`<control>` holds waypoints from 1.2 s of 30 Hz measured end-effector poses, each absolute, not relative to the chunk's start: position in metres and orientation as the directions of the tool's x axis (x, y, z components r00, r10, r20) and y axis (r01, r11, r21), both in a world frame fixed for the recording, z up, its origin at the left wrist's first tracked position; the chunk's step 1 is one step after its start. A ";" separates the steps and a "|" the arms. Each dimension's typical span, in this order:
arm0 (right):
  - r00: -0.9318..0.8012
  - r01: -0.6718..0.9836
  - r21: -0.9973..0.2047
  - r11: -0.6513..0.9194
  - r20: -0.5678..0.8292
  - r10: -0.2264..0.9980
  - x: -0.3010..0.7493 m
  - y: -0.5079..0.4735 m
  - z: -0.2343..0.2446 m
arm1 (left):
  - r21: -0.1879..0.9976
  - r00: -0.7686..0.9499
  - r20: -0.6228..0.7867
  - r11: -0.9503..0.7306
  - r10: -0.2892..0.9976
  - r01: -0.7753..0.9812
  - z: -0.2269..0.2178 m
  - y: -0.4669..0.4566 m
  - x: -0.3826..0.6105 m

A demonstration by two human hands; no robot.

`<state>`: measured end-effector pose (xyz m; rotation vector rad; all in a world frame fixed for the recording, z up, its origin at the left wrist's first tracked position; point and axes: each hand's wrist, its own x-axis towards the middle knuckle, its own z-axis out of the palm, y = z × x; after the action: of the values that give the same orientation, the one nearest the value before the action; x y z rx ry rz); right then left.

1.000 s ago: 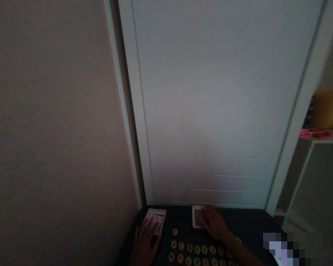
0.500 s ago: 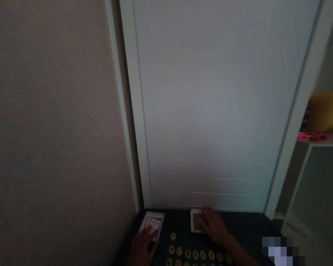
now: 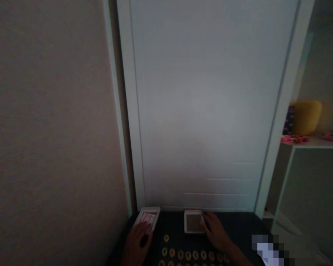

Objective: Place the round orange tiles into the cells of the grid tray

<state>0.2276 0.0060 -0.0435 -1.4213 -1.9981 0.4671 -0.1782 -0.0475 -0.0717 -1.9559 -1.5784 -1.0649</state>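
At the far left of the dark table (image 3: 172,221) lies a shallow white box (image 3: 154,210) with pink-and-white contents. My left hand (image 3: 137,240) is closed at its near end, fingers bent over the contents and thumb along the right side; the near edge is hidden. To the right sits a second shallow white box (image 3: 185,221) with a brown inside. My right hand (image 3: 216,232) holds its right edge, the thumb over the inner side and the fingers outside. Between and in front of my hands are round pale discs (image 3: 180,255), several marked dark or red.
A pale wall (image 3: 58,129) runs close along the left. Behind the table stands a white panel (image 3: 205,111). On the right a shelf (image 3: 322,143) bears a yellow object (image 3: 306,116) and small pink items (image 3: 292,139). The lower right corner is pixelated.
The view has turned slightly right. The left box has shifted or tilted a little away from me under my left hand. My right hand has moved to the second box's right edge.
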 end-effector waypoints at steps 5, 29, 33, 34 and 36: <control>-0.203 0.344 -0.905 0.249 0.188 0.961 0.202 -0.007 -0.017 | 0.123 0.169 0.771 -0.403 0.615 0.907 -0.019 -0.056 -0.112; -0.114 0.092 -0.988 0.125 0.114 0.987 0.192 -0.037 0.013 | 0.959 0.141 0.121 -0.152 0.983 0.237 0.016 -0.054 0.008; 0.043 0.261 -0.913 0.315 0.337 0.941 0.194 -0.041 0.004 | 0.958 0.067 0.112 -0.126 0.991 0.257 0.012 -0.055 0.004; 0.078 0.342 -0.863 0.373 0.421 0.904 0.195 -0.042 0.002 | 0.958 0.051 0.110 -0.120 0.993 0.260 0.011 -0.054 0.003; 0.064 0.504 -0.727 0.465 0.569 0.820 0.198 -0.045 -0.001 | 0.959 0.039 0.102 -0.108 0.994 0.260 0.008 -0.052 0.001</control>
<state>0.1976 -0.0455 -0.0014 -1.1804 -1.5913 0.3513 0.0007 -0.0517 0.0083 -2.5919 -2.3046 -1.9592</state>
